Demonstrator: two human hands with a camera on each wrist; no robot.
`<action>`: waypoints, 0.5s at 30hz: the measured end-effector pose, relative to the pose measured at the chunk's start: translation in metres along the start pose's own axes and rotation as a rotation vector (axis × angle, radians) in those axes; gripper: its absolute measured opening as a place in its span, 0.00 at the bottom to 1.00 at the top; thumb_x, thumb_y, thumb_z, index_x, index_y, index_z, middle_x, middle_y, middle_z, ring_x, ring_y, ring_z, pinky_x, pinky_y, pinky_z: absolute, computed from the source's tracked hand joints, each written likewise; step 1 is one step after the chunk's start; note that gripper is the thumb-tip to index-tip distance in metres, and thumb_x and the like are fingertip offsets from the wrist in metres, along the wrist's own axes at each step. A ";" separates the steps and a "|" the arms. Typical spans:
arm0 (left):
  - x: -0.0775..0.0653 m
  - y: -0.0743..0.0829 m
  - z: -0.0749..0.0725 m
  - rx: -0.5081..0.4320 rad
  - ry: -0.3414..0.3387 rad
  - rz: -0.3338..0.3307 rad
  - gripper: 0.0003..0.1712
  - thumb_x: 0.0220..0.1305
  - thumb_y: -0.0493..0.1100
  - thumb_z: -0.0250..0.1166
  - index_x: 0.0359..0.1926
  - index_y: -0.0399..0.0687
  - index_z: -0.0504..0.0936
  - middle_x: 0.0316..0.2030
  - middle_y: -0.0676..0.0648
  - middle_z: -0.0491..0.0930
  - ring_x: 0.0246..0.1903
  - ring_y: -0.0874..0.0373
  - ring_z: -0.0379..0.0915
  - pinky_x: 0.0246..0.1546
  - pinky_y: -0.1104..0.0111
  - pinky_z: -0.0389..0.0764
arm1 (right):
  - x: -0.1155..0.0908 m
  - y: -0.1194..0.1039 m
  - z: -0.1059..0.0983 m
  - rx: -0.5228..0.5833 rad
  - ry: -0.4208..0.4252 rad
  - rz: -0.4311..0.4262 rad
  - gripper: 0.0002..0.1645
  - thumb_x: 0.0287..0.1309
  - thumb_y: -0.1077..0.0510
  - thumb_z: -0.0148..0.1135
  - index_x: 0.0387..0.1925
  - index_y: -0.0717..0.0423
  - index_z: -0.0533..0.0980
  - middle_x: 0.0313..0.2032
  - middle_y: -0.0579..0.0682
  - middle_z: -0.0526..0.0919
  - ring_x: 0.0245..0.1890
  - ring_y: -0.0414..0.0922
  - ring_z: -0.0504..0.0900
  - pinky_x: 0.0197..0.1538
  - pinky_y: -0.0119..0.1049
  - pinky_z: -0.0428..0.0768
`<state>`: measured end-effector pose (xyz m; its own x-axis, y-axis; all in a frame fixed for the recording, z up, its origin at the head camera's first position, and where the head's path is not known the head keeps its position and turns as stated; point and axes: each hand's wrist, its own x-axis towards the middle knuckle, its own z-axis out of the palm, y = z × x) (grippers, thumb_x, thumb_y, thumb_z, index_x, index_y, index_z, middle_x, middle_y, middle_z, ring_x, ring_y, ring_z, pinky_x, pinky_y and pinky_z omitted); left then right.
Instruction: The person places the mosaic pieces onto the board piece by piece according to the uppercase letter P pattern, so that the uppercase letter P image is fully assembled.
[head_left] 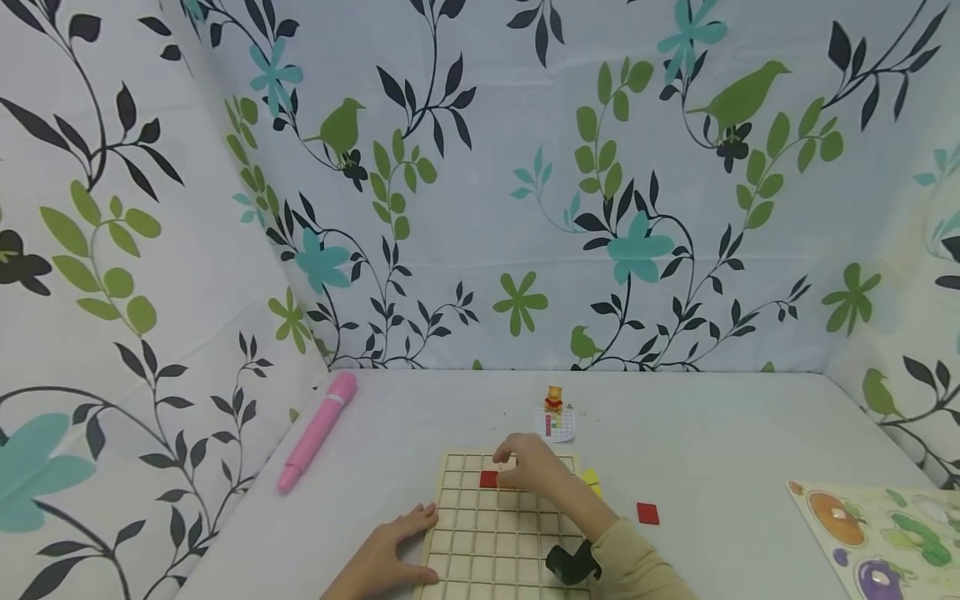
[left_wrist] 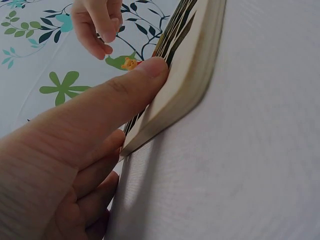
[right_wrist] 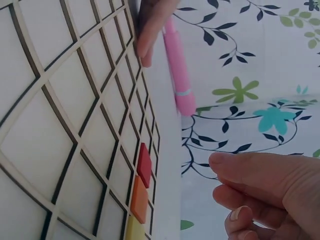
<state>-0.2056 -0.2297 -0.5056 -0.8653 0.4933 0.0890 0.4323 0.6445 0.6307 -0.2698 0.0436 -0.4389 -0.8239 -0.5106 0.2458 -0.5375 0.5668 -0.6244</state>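
A pale wooden grid board point(head_left: 476, 543) lies on the table. My left hand point(head_left: 390, 550) rests at its left side, fingers extended; in the left wrist view the thumb point(left_wrist: 120, 92) touches the board's edge point(left_wrist: 195, 65). Above the board's upper rows hovers my right hand point(head_left: 534, 468). Its thumb and fingertips point(right_wrist: 220, 161) are bent near one another, with nothing visible between them. Below that hand, a red tile point(right_wrist: 144, 165), an orange tile point(right_wrist: 139, 199) and a yellow tile point(right_wrist: 134, 229) sit in a row in grid cells; the head view shows the red tile point(head_left: 489, 479) plainly.
Yellow tiles point(head_left: 591, 477) lie by the board's right edge, and a loose red tile point(head_left: 647, 513) farther right. Behind the board stand a small bear figure point(head_left: 554, 400) and a chart card point(head_left: 555, 425). A pink marker point(head_left: 318, 432) lies left, a vegetable picture board point(head_left: 877, 533) right.
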 end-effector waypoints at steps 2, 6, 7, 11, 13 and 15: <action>-0.001 0.000 0.000 -0.005 -0.002 0.002 0.46 0.41 0.65 0.65 0.58 0.43 0.70 0.60 0.47 0.64 0.60 0.45 0.55 0.55 0.47 0.57 | -0.005 -0.001 -0.005 0.002 0.014 -0.013 0.10 0.45 0.66 0.66 0.33 0.63 0.78 0.30 0.50 0.78 0.30 0.48 0.75 0.31 0.34 0.75; -0.002 0.000 -0.001 0.000 -0.005 0.001 0.46 0.41 0.65 0.65 0.58 0.42 0.70 0.60 0.47 0.64 0.60 0.45 0.55 0.55 0.46 0.57 | -0.015 -0.002 -0.019 -0.003 0.059 -0.034 0.09 0.45 0.65 0.67 0.33 0.59 0.79 0.30 0.48 0.77 0.26 0.45 0.72 0.27 0.32 0.73; -0.002 0.001 -0.001 0.003 -0.001 0.001 0.47 0.40 0.65 0.66 0.58 0.43 0.70 0.60 0.47 0.64 0.60 0.45 0.55 0.55 0.46 0.57 | -0.017 -0.002 -0.022 -0.008 0.075 -0.038 0.09 0.45 0.65 0.67 0.33 0.59 0.79 0.30 0.47 0.77 0.25 0.43 0.70 0.25 0.32 0.73; -0.002 0.003 -0.003 0.015 0.028 0.030 0.46 0.40 0.64 0.66 0.58 0.41 0.70 0.59 0.46 0.65 0.59 0.45 0.56 0.54 0.46 0.57 | -0.026 0.001 -0.036 -0.040 0.134 -0.031 0.09 0.45 0.65 0.67 0.32 0.57 0.79 0.30 0.46 0.78 0.22 0.39 0.67 0.24 0.30 0.71; -0.002 0.003 -0.003 0.013 0.036 0.042 0.46 0.40 0.64 0.67 0.57 0.41 0.71 0.59 0.46 0.66 0.59 0.45 0.57 0.54 0.46 0.57 | -0.031 0.003 -0.043 -0.054 0.157 -0.025 0.09 0.44 0.65 0.67 0.32 0.57 0.79 0.30 0.45 0.78 0.22 0.38 0.66 0.24 0.29 0.71; -0.002 0.003 -0.003 0.015 0.041 0.055 0.45 0.41 0.63 0.67 0.57 0.41 0.71 0.59 0.46 0.66 0.58 0.44 0.57 0.53 0.46 0.57 | -0.037 0.005 -0.049 -0.062 0.178 -0.025 0.10 0.44 0.66 0.67 0.32 0.57 0.79 0.31 0.45 0.78 0.22 0.38 0.65 0.24 0.29 0.70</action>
<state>-0.2027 -0.2302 -0.5015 -0.8498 0.5040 0.1544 0.4826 0.6259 0.6126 -0.2508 0.0971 -0.4143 -0.8260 -0.4058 0.3912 -0.5637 0.5970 -0.5708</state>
